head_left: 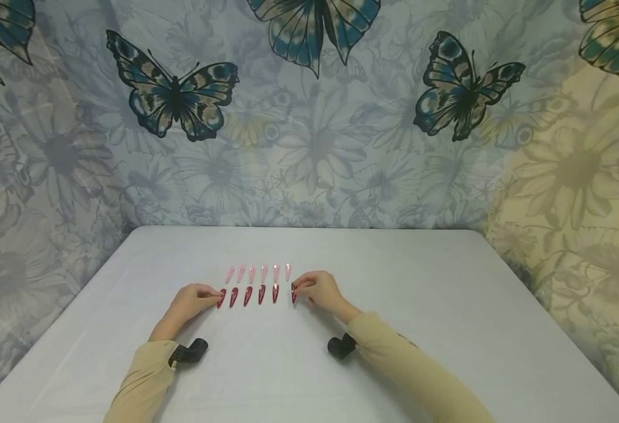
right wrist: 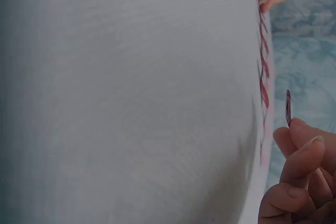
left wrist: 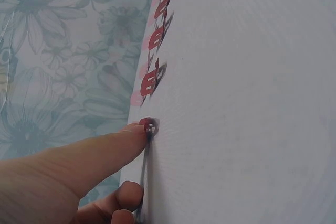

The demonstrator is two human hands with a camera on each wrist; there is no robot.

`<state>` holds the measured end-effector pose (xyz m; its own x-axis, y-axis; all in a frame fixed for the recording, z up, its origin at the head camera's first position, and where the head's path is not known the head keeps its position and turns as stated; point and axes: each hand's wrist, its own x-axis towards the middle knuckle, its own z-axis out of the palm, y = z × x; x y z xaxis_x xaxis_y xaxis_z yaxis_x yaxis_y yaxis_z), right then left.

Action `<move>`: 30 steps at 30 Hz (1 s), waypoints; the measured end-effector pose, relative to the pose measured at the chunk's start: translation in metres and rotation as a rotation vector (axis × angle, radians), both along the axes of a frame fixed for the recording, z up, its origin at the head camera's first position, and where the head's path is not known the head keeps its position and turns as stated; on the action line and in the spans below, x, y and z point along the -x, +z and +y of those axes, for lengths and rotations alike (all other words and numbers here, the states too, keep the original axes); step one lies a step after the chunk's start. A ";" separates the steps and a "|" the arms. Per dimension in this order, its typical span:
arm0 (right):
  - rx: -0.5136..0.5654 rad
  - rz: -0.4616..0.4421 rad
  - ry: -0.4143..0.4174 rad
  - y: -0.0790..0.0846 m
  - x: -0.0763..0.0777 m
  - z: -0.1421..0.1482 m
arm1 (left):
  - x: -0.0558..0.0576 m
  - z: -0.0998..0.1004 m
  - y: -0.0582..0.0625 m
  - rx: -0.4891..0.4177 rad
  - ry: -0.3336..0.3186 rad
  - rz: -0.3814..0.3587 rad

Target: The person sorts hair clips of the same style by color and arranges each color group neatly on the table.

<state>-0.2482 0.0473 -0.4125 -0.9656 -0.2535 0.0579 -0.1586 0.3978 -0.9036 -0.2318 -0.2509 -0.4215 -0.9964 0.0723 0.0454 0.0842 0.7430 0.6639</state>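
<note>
Teardrop-shaped snap hair clips lie in two rows on the white table. The nearer row is of red hair clips (head_left: 248, 296), the farther one of pink hair clips (head_left: 252, 274). At the left end of the red row my left hand (head_left: 192, 300) has its fingertips on the end red hair clip (left wrist: 145, 124), finger and thumb close together there. Past the row's right end, my right hand (head_left: 318, 290) pinches another red hair clip (right wrist: 288, 107) between thumb and finger. That clip points away from the fingertips, and the right wrist view shows it against the wall covering.
The white table (head_left: 288, 376) spreads around both rows. Behind it hangs a wall covering (head_left: 320, 147) with flowers and butterflies. Black wrist cameras are strapped over both beige sleeves (head_left: 145, 376), low over the table.
</note>
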 end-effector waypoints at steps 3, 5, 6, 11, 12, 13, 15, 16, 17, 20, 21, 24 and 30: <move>-0.013 0.029 0.026 -0.003 0.002 -0.008 | 0.000 -0.001 -0.001 0.008 0.004 0.001; -0.034 0.070 0.037 -0.005 0.004 -0.012 | 0.001 -0.001 -0.001 0.009 -0.002 0.004; -0.049 0.094 0.042 -0.005 0.005 -0.014 | 0.001 -0.002 -0.001 0.009 -0.003 0.006; -0.176 0.221 0.063 -0.008 0.007 -0.019 | 0.001 -0.002 -0.001 -0.008 -0.009 0.001; -0.209 0.247 0.073 -0.008 0.007 -0.019 | 0.001 -0.002 -0.001 -0.007 -0.010 0.002; -0.242 0.273 0.084 -0.008 0.007 -0.019 | 0.001 -0.002 -0.001 -0.006 -0.015 0.004; -0.297 0.317 0.098 -0.007 0.007 -0.020 | 0.001 -0.002 -0.001 -0.003 -0.010 0.005; -0.309 0.324 0.102 -0.007 0.007 -0.020 | 0.001 -0.002 0.000 0.000 -0.007 0.005; -0.316 0.327 0.105 -0.006 0.007 -0.021 | 0.002 -0.002 -0.001 0.005 -0.006 0.006; -0.331 0.316 0.103 -0.005 0.007 -0.022 | 0.002 -0.003 -0.001 0.009 0.004 0.005; -0.329 0.307 0.102 -0.005 0.007 -0.023 | 0.002 -0.003 -0.001 0.008 0.002 0.006; -0.326 0.305 0.101 -0.005 0.008 -0.023 | 0.002 -0.003 -0.002 0.000 -0.002 0.008; -0.322 0.339 0.115 -0.008 0.009 -0.022 | 0.003 -0.001 -0.003 0.003 0.004 0.008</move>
